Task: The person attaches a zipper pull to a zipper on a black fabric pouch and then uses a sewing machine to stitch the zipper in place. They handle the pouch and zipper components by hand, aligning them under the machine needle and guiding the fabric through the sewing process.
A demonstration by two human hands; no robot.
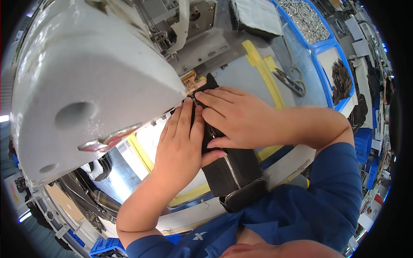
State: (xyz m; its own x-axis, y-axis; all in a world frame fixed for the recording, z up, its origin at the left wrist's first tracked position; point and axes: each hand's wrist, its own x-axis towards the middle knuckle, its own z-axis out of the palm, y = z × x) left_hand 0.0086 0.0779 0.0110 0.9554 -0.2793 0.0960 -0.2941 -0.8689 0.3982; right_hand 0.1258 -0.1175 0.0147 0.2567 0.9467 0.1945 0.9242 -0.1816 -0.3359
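A black zippered pouch (221, 172) lies lengthwise under the head of a white industrial sewing machine (99, 86), its silver zipper running along the top. My left hand (183, 137) lies flat on the pouch's left side, fingers stretched toward the machine. Across from it, my right hand (236, 116) presses on the pouch's right side with fingers extended. The fingertips of both hands rest beside the zipper's far end, close to the needle area, which the machine head mostly hides. The pouch's near end rests against my blue shirt.
Thread snips (290, 81) lie on the table to the right, past a strip of yellow tape (266, 73). Blue bins at the far right hold many small silver metal parts (304, 20) and dark brown pieces (341, 79). Dark plaid fabric (105, 202) lies at the lower left.
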